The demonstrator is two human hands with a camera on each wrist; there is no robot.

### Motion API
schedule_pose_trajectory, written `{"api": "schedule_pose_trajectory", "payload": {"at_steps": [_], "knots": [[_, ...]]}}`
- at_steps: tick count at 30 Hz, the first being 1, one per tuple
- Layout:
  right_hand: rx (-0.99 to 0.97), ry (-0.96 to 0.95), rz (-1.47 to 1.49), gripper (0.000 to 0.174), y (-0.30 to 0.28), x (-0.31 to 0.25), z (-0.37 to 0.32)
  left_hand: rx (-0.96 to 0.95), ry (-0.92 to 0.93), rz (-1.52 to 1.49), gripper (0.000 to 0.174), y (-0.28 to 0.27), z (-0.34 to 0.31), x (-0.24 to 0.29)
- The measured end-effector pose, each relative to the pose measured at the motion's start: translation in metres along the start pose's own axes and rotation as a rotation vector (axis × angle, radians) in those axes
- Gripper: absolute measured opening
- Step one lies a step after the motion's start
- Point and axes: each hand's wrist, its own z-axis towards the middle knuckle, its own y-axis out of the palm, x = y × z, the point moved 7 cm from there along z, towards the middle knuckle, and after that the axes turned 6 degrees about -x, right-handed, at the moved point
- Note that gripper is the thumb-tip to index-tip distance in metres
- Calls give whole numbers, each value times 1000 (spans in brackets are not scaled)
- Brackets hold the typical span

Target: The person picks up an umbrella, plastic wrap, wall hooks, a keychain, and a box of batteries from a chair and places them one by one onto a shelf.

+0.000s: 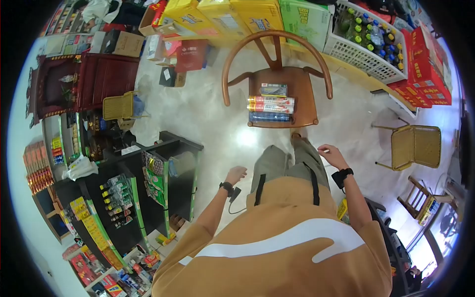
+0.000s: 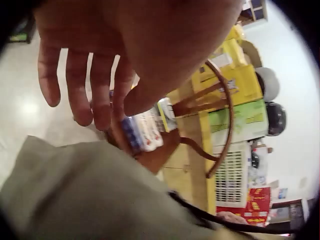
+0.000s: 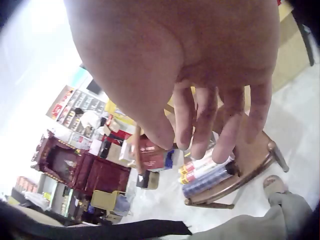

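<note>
A person stands on the shop floor [image 1: 217,119] facing a wooden chair [image 1: 303,91]. On its seat lies a stack of long boxes [image 1: 270,105], side by side across the seat, with a smaller greenish one behind them by the backrest.

The left hand [image 1: 236,174] hangs beside the left trouser leg. It holds nothing, and its fingers are loose and slightly spread. The right hand [image 1: 332,156] hangs by the right leg, also holding nothing, fingers relaxed and pointing down. Both hands are apart from the chair, with the boxes ahead of and between them.

A black shelf [image 1: 163,166] of small goods stands to the left. A white basket [image 1: 363,59] of bottles sits behind the chair on the right, and a yellow folding chair [image 1: 415,146] stands to the right.
</note>
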Motion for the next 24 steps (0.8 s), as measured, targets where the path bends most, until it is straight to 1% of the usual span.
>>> {"api": "schedule_pose_trajectory", "payload": {"at_steps": [2, 4, 5, 6, 7, 8, 9, 10, 12, 13, 14, 15, 16, 17, 18, 19, 21, 22, 24], "knots": [[18, 81, -47, 31, 1, 27, 15, -40, -2, 71, 32, -19, 19, -9], [12, 152, 23, 33, 17, 68, 30, -54, -17, 141, 32, -32, 44, -6], [15, 183, 55, 34, 20, 83, 42, -81, 72, 111, 31, -39, 76, -9], [-20, 227, 29, 38, 25, 81, 50, -108, 148, 78, 31, -47, 115, -35], [-23, 234, 27, 40, 35, 91, 61, -140, 219, 48, 32, -49, 127, -26], [-21, 239, 23, 43, 43, 102, 79, -112, 170, 107, 32, -54, 148, -22], [-20, 241, 15, 45, 47, 112, 98, -80, 178, 206, 34, -57, 168, -9], [-31, 281, -6, 55, 53, 116, 118, -46, 190, 303, 36, -59, 194, 3], [69, 284, -82, 62, 65, 132, 163, 116, 324, 425, 41, -67, 247, 23], [112, 291, -117, 65, 75, 140, 183, 156, 325, 461, 41, -71, 285, 21], [131, 287, -107, 69, 84, 138, 206, 166, 327, 454, 46, -74, 307, 30], [146, 282, -97, 73, 90, 126, 229, 186, 369, 414, 54, -76, 320, 45], [160, 184, 24, 76, 95, 94, 248, 125, 159, 277, 79, -79, 334, 56], [181, 89, 147, 79, 99, 71, 265, 122, 225, 206, 85, -83, 365, 41], [209, 105, 54, 80, 110, 82, 279, 111, 191, 188, 85, -83, 357, 65], [237, 119, -42, 81, 118, 91, 290, 85, 174, 215, 88, -83, 367, 63], [208, 97, 51, 79, 134, 107, 308, 25, 101, 211, 90, -81, 382, 56], [204, 76, 95, 78, 139, 109, 314, -5, 136, 168, 83, -76, 385, 52], [302, 141, 56, 77, 147, 117, 315, -66, 204, 50, 81, -63, 391, 52]]}}
